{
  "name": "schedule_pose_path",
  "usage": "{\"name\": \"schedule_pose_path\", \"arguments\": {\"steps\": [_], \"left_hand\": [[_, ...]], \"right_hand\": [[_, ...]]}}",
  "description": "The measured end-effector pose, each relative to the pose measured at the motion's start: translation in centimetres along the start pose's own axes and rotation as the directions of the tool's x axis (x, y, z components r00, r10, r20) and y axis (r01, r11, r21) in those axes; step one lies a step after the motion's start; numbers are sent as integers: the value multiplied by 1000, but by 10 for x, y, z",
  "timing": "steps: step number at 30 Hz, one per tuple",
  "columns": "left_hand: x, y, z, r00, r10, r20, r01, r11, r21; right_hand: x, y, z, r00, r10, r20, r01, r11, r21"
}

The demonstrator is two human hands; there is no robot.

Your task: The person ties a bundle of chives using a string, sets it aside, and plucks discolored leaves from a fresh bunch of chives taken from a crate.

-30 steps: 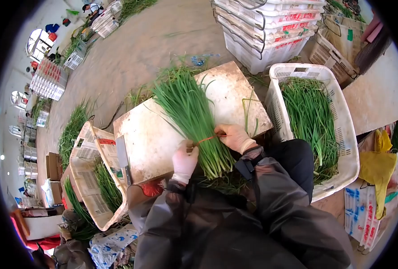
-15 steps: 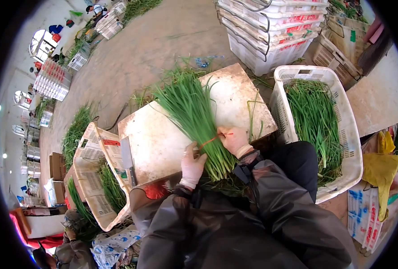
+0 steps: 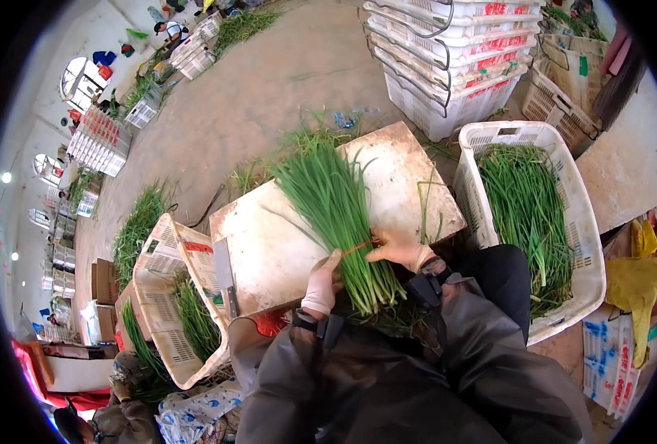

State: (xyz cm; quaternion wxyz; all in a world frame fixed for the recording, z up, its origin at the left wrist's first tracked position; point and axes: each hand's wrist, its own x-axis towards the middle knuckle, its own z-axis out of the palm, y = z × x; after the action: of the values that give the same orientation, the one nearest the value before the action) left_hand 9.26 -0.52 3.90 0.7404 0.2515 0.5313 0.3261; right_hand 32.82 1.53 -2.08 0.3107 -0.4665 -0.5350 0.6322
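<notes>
A bundle of green chives (image 3: 328, 196) lies across a pale, stained board (image 3: 262, 259), leaves fanned away from me and stalk ends toward my lap. A thin red band (image 3: 356, 248) crosses it near the stalk end. My left hand (image 3: 322, 286), in a light glove, is closed against the bundle's left side, its fingers partly hidden and the thumb by the band. My right hand (image 3: 402, 249), gloved too, holds the right side with its fingertips at the band's end. A knife (image 3: 225, 275) rests along the board's left edge.
On my right stands a white crate (image 3: 583, 255) full of chives; to the left, another crate (image 3: 158, 296) holds some more. Stacked white crates (image 3: 458, 66) rise beyond the board. Loose greens (image 3: 140, 229) lie on the floor, and a person (image 3: 169, 33) works far off.
My right hand has shifted from pinching the band's end to lying more flatly against the bundle. My left thumb has come in against the stalks. The whole view has shifted slightly.
</notes>
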Motion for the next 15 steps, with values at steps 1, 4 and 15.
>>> {"name": "schedule_pose_path", "arguments": {"steps": [1, 4, 15], "left_hand": [[-4, 5, 3, 999, -39, 24, 39, 999, 15], [10, -15, -8, 977, 40, 207, -33, 999, -37], [-27, -9, -2, 961, 171, 219, -180, 983, 22]], "right_hand": [[-5, -13, 3, 998, -51, 47, 49, 998, 51], [-25, -43, 8, 997, 23, 72, -19, 999, -43], [-32, -49, 42, 984, -54, 172, 61, 998, -32]]}}
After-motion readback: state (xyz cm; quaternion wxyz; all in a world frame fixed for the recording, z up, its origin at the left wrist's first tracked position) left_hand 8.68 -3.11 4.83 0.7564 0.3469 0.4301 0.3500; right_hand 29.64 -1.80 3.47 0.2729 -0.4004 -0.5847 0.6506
